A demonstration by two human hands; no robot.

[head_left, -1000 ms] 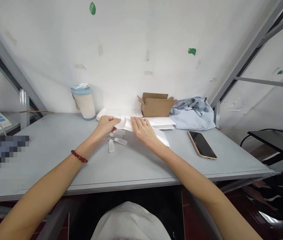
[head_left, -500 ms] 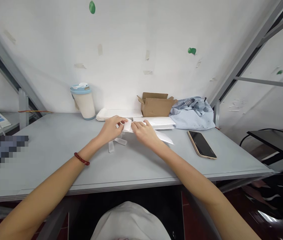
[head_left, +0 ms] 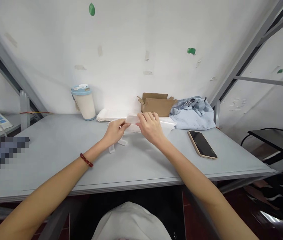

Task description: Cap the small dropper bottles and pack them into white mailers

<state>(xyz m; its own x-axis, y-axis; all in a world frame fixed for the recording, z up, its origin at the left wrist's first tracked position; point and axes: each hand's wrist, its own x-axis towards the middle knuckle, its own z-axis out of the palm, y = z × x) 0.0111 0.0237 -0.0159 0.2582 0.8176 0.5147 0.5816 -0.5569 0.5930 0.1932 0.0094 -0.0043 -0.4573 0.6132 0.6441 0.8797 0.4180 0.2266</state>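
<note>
A small, translucent white plastic piece (head_left: pixel 132 119) is stretched between my two hands, above the middle of the table. My left hand (head_left: pixel 115 131) pinches its left end between thumb and fingers. On the other side, my right hand (head_left: pixel 151 128) grips the right end, with its fingers bent over the top edge. Small whitish strips (head_left: pixel 122 142) lie on the table just below my left hand, partly covered by it. White packets (head_left: pixel 168 124) lie behind my right hand, which hides much of them.
A flat white stack (head_left: pixel 110 115) lies by the wall, right of a cup with a blue lid (head_left: pixel 83 103). An open cardboard box (head_left: pixel 156 106) and a crumpled light-blue cloth (head_left: pixel 193 115) stand at the back right. A phone (head_left: pixel 202 144) rests near the right side.
My hands have moved slightly apart, with the piece now spread wider between them. The right hand has risen and shifted right, its fingers now over the piece's top edge.
</note>
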